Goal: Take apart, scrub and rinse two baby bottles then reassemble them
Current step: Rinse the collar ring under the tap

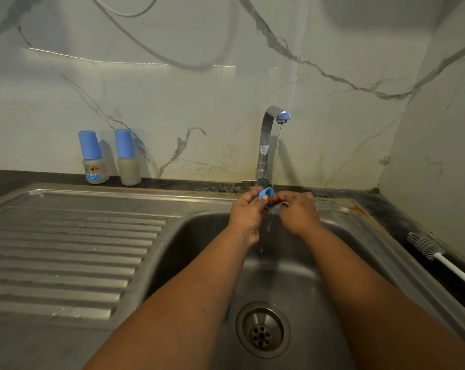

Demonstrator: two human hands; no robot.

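Blue plastic part (266,194), prob. a bottle cap or collar, sits between both hands over the back of the sink basin (204,244), right under the thin water stream (276,156) from the chrome tap (264,145). Left hand (246,209) pinches it, thumb on top, fingers curled round it. Right hand (296,209) meets it from the other side, fingers bent in toward the part; can't tell just what those fingertips grip. Both forearms reach straight fwd across the basin, wrists raised above it.

Basin's back rim lies just behind the hands, tap base close by. Drain (263,329) is well below the forearms, nearer the viewer. Ribbed steel drainboard (66,257) spreads wide to the left.

Two baby bottles w/ blue caps stand upright at the wall behind the drainboard: printed one (94,158) on the left, plain one (127,158) just beside it, apart from the hands. Bottle brush (426,247) lies on the dark counter right of the sink, white handle running toward the frame edge.
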